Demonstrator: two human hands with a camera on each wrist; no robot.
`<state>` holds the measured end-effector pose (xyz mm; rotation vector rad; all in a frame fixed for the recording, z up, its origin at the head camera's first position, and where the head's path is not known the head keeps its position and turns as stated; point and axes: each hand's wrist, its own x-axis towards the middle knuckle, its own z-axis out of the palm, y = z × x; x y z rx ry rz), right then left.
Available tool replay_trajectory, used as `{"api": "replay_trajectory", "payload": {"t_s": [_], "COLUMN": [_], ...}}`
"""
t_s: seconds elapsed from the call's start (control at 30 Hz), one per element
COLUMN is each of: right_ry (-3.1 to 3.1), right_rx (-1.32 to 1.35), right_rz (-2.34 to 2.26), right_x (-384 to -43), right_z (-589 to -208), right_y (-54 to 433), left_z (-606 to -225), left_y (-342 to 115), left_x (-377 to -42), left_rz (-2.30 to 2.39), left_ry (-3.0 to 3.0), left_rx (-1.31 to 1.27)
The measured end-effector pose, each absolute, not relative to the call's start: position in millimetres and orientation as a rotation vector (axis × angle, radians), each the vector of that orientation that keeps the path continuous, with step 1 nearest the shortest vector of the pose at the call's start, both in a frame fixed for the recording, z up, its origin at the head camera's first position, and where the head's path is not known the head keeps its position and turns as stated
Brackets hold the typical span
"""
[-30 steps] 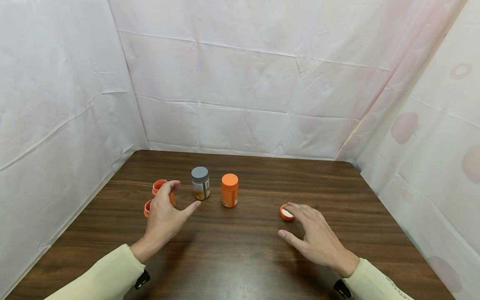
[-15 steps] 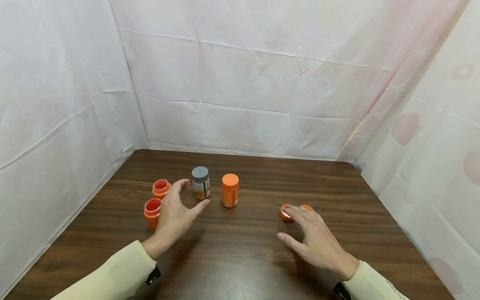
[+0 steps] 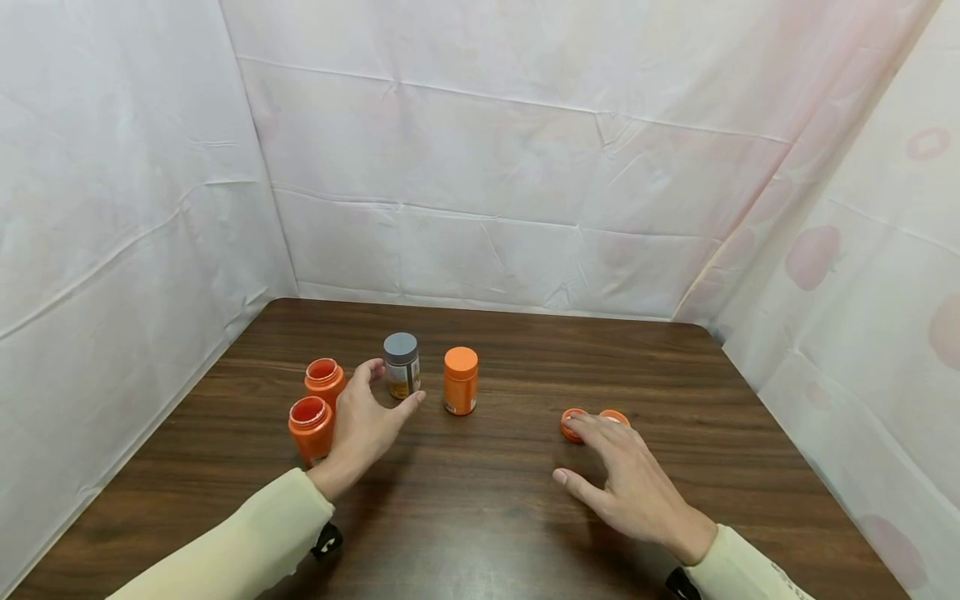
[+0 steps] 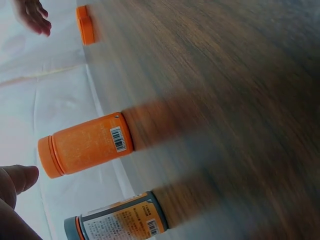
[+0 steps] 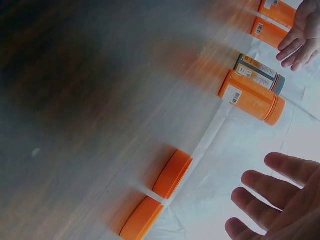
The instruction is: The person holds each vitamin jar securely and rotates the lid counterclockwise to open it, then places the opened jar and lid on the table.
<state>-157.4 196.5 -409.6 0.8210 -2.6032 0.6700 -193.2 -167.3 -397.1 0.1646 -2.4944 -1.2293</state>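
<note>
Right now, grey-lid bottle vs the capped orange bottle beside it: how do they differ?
The grey-lid bottle has a grey cap; the capped orange bottle has an orange one. The grey-lid bottle carries a large printed label, while the capped orange bottle is nearly all orange with a small barcode patch. The left hand reaches close around the grey-lid bottle; the capped orange bottle stands clear of it. Both stand upright, capped, on the table.

Wood-grain table (image 3: 487, 500), matt plastic bottles (image 3: 460, 381)
</note>
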Motion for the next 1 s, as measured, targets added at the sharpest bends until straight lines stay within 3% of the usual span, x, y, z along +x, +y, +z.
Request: {"api": "replay_trajectory", "payload": {"t_s": [1.0], "right_ry": [-2.564], "right_rx": [0.868], "right_rz": [0.657], "right_x": [-156], "right_z": [-410], "right_y": [193], "left_z": [-414], "left_y": [-162], "left_x": [-228], "left_rz": [-1.278], "left_ry": [-2.426], "left_rx": [0.354]}}
